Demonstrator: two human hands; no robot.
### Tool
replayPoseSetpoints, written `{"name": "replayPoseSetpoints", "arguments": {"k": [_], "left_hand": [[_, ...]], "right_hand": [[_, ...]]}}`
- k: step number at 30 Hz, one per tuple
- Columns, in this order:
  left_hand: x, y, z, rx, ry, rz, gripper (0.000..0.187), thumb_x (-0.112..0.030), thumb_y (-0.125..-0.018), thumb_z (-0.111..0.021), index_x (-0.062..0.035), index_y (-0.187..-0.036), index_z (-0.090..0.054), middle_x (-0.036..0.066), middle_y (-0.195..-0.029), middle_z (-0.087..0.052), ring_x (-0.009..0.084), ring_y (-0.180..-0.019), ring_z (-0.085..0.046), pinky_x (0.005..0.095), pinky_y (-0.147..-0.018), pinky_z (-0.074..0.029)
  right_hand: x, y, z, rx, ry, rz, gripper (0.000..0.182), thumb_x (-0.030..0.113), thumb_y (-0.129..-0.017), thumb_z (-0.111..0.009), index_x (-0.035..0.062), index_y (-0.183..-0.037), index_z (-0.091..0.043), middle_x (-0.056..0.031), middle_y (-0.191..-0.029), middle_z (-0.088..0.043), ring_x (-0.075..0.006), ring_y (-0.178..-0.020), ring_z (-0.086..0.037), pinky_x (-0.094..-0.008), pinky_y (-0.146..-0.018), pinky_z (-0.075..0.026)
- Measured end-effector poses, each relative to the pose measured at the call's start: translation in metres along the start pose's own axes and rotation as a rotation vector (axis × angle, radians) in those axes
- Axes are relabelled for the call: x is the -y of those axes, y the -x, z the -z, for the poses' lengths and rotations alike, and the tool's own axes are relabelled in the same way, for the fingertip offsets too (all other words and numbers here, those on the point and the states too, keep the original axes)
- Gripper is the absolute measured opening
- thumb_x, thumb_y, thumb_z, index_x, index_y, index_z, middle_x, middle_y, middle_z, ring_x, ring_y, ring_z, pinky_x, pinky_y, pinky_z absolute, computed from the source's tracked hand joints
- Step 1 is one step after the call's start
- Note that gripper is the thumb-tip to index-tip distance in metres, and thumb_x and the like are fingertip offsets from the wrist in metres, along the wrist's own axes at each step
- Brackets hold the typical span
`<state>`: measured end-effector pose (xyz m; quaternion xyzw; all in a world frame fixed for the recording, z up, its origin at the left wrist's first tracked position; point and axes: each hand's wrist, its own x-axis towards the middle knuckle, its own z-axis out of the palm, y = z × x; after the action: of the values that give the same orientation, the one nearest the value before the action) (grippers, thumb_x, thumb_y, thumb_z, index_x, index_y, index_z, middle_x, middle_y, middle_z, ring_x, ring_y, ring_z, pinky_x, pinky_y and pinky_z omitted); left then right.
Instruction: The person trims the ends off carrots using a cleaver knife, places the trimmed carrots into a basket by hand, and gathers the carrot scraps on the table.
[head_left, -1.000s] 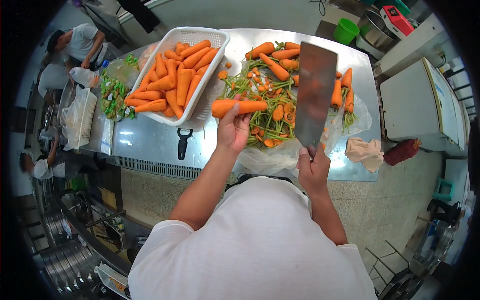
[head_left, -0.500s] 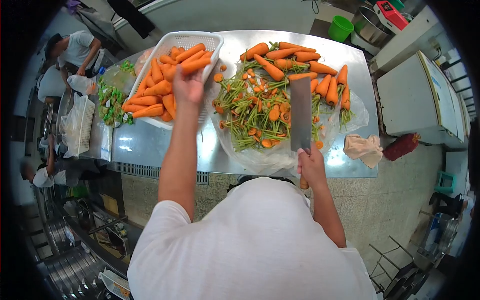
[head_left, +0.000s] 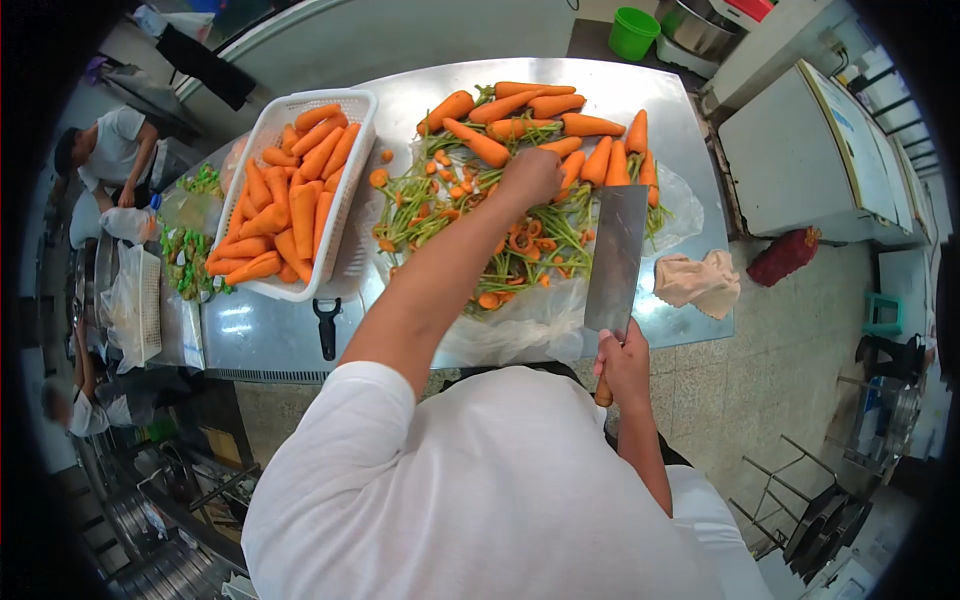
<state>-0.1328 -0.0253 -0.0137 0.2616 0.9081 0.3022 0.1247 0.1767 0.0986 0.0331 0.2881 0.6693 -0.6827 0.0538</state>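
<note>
My right hand (head_left: pixel 625 362) grips the wooden handle of a cleaver (head_left: pixel 616 258), whose broad blade points away from me over the right part of the trimmings. My left hand (head_left: pixel 532 178) is at the row of whole carrots (head_left: pixel 592 125), back upward, beside a carrot (head_left: pixel 562 146); its fingertips are hidden beneath it. Green stems and cut carrot tops (head_left: pixel 425 205) lie heaped on a clear plastic sheet (head_left: pixel 520 325), partly behind my left forearm. At the left, a white perforated basket (head_left: pixel 366 130) holds many stemless carrots (head_left: pixel 303 215).
A black peeler (head_left: pixel 327 328) lies near the table's front edge, below the basket. A beige cloth (head_left: pixel 698 282) rests at the right edge. Green-wrapped items (head_left: pixel 185 262) are left of the basket. One co-worker (head_left: pixel 118 150) is at the far left, another lower down.
My left hand has moved right from the basket, where it was holding a carrot, to the row of whole carrots. The view has shifted, and the peeler now shows.
</note>
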Motion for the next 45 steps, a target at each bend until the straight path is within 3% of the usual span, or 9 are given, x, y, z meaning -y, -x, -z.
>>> {"name": "replayPoseSetpoints", "arguments": {"k": [2, 9, 11, 14, 20, 25, 30, 37, 45], "left_hand": [[-0.015, -0.014, -0.017, 0.108, -0.199, 0.277, 0.04, -0.038, -0.088, -0.071, -0.0051, -0.11, -0.074, 0.015, -0.106, -0.073, 0.0296, -0.099, -0.07, 0.0449, -0.085, -0.054], [0.007, -0.024, -0.001, 0.074, -0.052, 0.195, 0.045, -0.043, -0.087, -0.069, -0.0031, -0.108, -0.071, 0.012, -0.108, -0.072, 0.0263, -0.096, -0.07, 0.0392, -0.081, -0.056], [0.026, -0.016, 0.019, -0.039, 0.559, -0.039, 0.039, -0.036, -0.091, -0.064, -0.004, -0.113, -0.065, 0.007, -0.098, -0.068, 0.0224, -0.085, -0.069, 0.0358, -0.074, -0.057], [-0.001, 0.046, 0.078, 0.004, 1.236, 0.146, 0.04, -0.036, -0.091, -0.065, -0.0081, -0.119, -0.06, 0.003, -0.09, -0.061, 0.0182, -0.076, -0.065, 0.0329, -0.063, -0.054], [0.032, 0.17, 0.092, 0.185, 1.205, 0.356, 0.045, -0.042, -0.092, -0.068, -0.0092, -0.121, -0.058, 0.002, -0.087, -0.06, 0.0124, -0.057, -0.061, 0.0253, -0.041, -0.044], [0.048, 0.232, 0.066, 0.172, 1.2, 0.488, 0.044, -0.042, -0.09, -0.071, -0.0149, -0.122, -0.061, 0.001, -0.089, -0.063, 0.0102, -0.057, -0.058, 0.024, -0.042, -0.043], [0.047, 0.261, 0.079, 0.138, 1.274, 0.421, 0.046, -0.038, -0.091, -0.07, -0.0067, -0.124, -0.06, 0.002, -0.091, -0.065, 0.011, -0.054, -0.059, 0.0237, -0.04, -0.042], [0.053, 0.26, 0.085, 0.123, 1.225, 0.451, 0.042, -0.035, -0.092, -0.069, -0.0051, -0.12, -0.061, 0.004, -0.088, -0.066, 0.0104, -0.053, -0.059, 0.0231, -0.038, -0.041], [0.044, 0.254, 0.085, 0.11, 1.211, 0.348, 0.042, -0.039, -0.093, -0.069, -0.0068, -0.119, -0.063, 0.001, -0.086, -0.064, 0.0088, -0.053, -0.057, 0.0234, -0.04, -0.039]], "right_hand": [[-0.001, 0.002, 0.007, -0.02, -0.032, 0.0, 0.019, 0.006, -0.096, -0.056, 0.0005, -0.114, -0.057, -0.0019, -0.073, -0.054, -0.0084, -0.05, -0.05, -0.0256, -0.046, -0.044], [-0.004, 0.011, 0.023, -0.076, -0.026, 0.006, 0.023, 0.006, -0.096, -0.056, -0.0004, -0.118, -0.056, -0.0021, -0.075, -0.055, -0.0077, -0.051, -0.049, -0.0245, -0.047, -0.044], [-0.001, 0.011, 0.02, -0.077, -0.019, 0.014, 0.023, 0.006, -0.096, -0.056, -0.0007, -0.118, -0.056, -0.0018, -0.075, -0.054, -0.0074, -0.051, -0.048, -0.0237, -0.047, -0.043], [0.005, 0.004, 0.015, -0.053, 0.046, 0.099, 0.024, 0.007, -0.096, -0.056, -0.0016, -0.119, -0.057, -0.0023, -0.077, -0.057, -0.007, -0.052, -0.049, -0.0241, -0.047, -0.043], [0.039, -0.004, -0.012, 0.014, 0.269, 0.517, 0.018, 0.011, -0.098, -0.059, -0.004, -0.108, -0.059, -0.0026, -0.075, -0.059, -0.0074, -0.054, -0.052, -0.0252, -0.048, -0.041], [0.063, 0.002, -0.046, 0.032, 0.477, 0.803, 0.024, 0.011, -0.097, -0.062, -0.0057, -0.113, -0.062, -0.0115, -0.065, -0.059, -0.0248, -0.054, -0.058, -0.0367, -0.053, -0.047], [0.021, -0.031, -0.07, 0.299, 0.748, 0.418, 0.029, 0.016, -0.098, -0.055, 0.0004, -0.121, -0.061, -0.0225, -0.075, -0.064, -0.0414, -0.068, -0.064, -0.0474, -0.064, -0.049], [0.049, 0.01, -0.073, 0.192, 0.502, 0.509, 0.033, 0.014, -0.1, -0.053, 0.0011, -0.129, -0.06, -0.0163, -0.069, -0.061, -0.0323, -0.06, -0.061, -0.0391, -0.06, -0.047], [0.011, -0.022, -0.083, 0.122, 0.994, 0.456, 0.034, 0.011, -0.094, -0.054, 0.0008, -0.125, -0.063, -0.0267, -0.084, -0.068, -0.0471, -0.079, -0.066, -0.053, -0.073, -0.052]]}}
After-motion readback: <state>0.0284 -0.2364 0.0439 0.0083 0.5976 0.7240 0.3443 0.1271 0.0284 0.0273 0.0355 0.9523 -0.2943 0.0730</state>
